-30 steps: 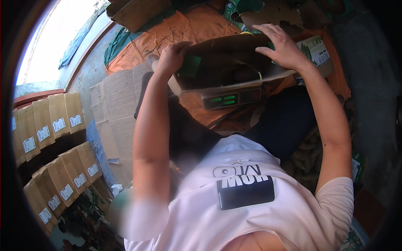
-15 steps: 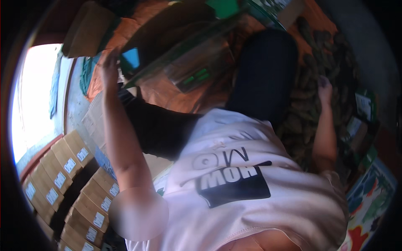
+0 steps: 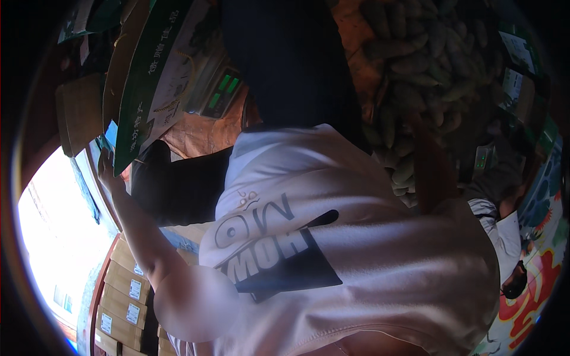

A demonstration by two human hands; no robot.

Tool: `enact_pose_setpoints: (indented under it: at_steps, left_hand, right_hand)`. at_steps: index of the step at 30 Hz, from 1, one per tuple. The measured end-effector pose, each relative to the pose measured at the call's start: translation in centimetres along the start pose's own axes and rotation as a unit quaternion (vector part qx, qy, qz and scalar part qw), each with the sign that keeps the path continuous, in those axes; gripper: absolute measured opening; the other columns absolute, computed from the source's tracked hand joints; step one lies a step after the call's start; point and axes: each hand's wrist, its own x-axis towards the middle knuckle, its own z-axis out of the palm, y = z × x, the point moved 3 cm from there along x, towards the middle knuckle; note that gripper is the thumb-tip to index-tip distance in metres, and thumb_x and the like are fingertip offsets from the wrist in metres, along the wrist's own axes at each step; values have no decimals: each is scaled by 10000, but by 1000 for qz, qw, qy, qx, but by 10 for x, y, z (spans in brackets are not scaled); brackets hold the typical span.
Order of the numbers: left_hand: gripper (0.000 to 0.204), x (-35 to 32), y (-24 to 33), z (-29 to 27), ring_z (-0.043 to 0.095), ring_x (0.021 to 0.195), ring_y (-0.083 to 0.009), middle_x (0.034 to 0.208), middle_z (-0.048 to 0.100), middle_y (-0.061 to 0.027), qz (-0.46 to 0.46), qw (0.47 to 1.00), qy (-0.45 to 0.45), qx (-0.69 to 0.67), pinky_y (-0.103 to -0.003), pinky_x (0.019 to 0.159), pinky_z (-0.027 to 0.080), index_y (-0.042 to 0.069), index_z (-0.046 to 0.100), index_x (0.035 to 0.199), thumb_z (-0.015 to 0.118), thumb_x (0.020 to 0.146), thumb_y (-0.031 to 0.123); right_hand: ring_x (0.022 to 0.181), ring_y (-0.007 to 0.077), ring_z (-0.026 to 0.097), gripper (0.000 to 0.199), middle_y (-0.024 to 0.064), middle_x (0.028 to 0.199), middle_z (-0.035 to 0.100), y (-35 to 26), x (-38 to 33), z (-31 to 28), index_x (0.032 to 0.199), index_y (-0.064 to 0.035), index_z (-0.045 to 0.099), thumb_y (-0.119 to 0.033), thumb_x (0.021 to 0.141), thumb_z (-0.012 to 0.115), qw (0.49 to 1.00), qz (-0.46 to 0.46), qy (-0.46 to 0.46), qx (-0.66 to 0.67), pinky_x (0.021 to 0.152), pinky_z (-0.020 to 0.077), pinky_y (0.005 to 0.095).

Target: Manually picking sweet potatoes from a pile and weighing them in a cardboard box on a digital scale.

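Left hand (image 3: pixel 108 172) gripping lower edge of green-and-white printed cardboard carton (image 3: pixel 155 77) upper left, right hand out of view, stacked brown boxes with white labels (image 3: pixel 123 296) lower left, heaped green pods (image 3: pixel 415 77) upper right

The left arm stretches up and out from the shoulder, nearly straight, forearm bare. The left hand (image 3: pixel 108 172) sits at the arm's far end, fingers curled in a closed grip. The right arm (image 3: pixel 430 169) reaches forward from the right shoulder, bare and in shadow; its hand cannot be made out.
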Motion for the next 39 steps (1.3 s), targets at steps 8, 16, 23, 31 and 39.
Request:
enact_pose_setpoints:
  at_steps: [8, 16, 23, 31, 39]
  left_hand:
    - [452, -67, -7, -29, 525, 1333, -315, 1440, 520, -168, -307, 920, 133, -202, -397, 1048, 505, 9, 528, 1425, 460, 1050, 253]
    - [435, -76, -13, -31, 458, 1399, -355, 1496, 468, -206, -328, 902, 66, -274, -481, 1075, 496, -8, 391, 1471, 344, 1067, 149]
    - [443, -75, -1, -26, 507, 1365, -327, 1407, 562, -192, -345, 882, 125, -296, -432, 1037, 528, -2, 446, 1465, 467, 1053, 161]
    - [401, -70, 19, -21, 510, 1360, -277, 1447, 532, -110, -349, 877, 183, -276, -379, 1038, 515, 50, 525, 1428, 518, 1036, 135]
    - [424, -30, 68, -10, 563, 1312, -281, 1424, 570, -135, -247, 911, 139, -300, -405, 1057, 492, -13, 535, 1410, 524, 1058, 221]
  right_hand:
    - [1249, 360, 519, 502, 185, 1394, 477, -43, -13, 82, 1339, -43, 517, -330, 933, 582, 974, 41, 96, -200, 1020, 459, 482]
    - [1419, 400, 355, 845, 197, 1548, 353, -35, -20, 93, 1523, -30, 305, -459, 878, 641, 961, 266, -74, -18, 1148, 354, 489]
    - [1421, 351, 385, 901, 191, 1545, 373, -60, -18, 91, 1537, -79, 319, -441, 824, 734, 940, 325, 25, -96, 1149, 361, 470]
    - [1337, 319, 455, 827, 183, 1455, 457, -94, 9, 87, 1509, -63, 359, -355, 835, 738, 987, 130, 1, -91, 1113, 398, 445]
    - [1253, 288, 526, 755, 175, 1365, 541, -60, 31, -14, 1481, -47, 399, -269, 846, 741, 986, -75, -52, 136, 1076, 434, 420]
